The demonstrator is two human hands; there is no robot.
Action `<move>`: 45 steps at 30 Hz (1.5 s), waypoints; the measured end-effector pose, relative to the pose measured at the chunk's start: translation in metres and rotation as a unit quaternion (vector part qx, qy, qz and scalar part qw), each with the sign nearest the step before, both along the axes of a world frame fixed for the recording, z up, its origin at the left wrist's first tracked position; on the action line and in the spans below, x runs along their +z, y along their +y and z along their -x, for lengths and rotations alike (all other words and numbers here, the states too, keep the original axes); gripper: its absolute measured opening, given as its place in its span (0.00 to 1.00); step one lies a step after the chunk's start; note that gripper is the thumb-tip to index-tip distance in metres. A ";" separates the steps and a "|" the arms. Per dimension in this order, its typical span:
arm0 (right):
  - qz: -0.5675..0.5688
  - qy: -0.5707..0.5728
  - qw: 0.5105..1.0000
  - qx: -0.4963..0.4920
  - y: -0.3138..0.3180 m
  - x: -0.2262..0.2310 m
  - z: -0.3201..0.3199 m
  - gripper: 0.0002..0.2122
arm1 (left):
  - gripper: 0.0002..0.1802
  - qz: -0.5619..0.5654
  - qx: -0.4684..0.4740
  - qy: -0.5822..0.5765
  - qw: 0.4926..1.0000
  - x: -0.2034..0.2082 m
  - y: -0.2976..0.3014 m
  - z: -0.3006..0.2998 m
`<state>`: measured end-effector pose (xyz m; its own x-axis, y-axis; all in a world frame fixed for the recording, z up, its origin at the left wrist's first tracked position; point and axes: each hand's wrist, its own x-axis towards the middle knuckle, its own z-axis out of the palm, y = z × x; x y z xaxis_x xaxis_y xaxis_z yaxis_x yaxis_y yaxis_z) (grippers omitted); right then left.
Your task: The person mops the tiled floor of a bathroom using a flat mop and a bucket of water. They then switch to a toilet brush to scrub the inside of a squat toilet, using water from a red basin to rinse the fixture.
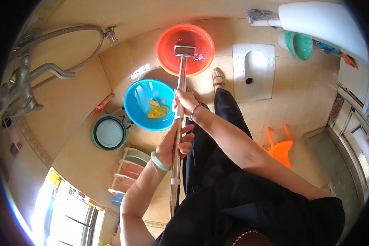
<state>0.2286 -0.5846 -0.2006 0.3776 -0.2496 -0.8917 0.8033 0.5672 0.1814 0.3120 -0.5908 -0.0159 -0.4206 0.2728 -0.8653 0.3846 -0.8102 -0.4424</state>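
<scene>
A silver-handled mop [180, 80] slants up the middle, its flat head over the red basin [162, 57]. Clear water seems to glint in that basin; whether the mop head touches it I cannot tell. Farther up the pole, toward the mop head, my right hand [186, 102], with a beaded bracelet, is wrapped round it. Closer to my body, my left hand [170, 145], wearing a pale green bangle, curls loosely round the pole from beneath. A blue basin [132, 108] stands left of my right hand, with a yellow cloth [156, 110] lying inside.
A squat toilet [260, 78] is set in the tiled floor on the right, near a green-lined bin [300, 44]. Behind it to the right stands an orange plastic stool [281, 151]. Stacked tubs [110, 132], a basin rack [129, 172] and a wall tap [53, 71] line the left.
</scene>
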 end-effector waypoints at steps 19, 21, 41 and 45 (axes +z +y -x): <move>0.039 0.110 0.993 -0.018 -0.055 -0.172 0.008 0.09 | 0.22 0.049 0.073 0.040 0.995 -0.016 0.008 -0.028; -0.009 0.063 0.998 -0.020 -0.041 -0.129 -0.011 0.11 | 0.21 0.046 0.099 0.026 0.994 -0.012 0.009 -0.030; -0.036 0.117 0.990 0.076 -0.025 -0.031 -0.017 0.14 | 0.21 0.014 0.134 0.025 0.991 -0.015 -0.003 -0.029; -0.034 0.132 0.985 0.106 -0.043 -0.089 -0.013 0.12 | 0.23 0.015 0.085 0.015 0.996 -0.011 -0.006 -0.029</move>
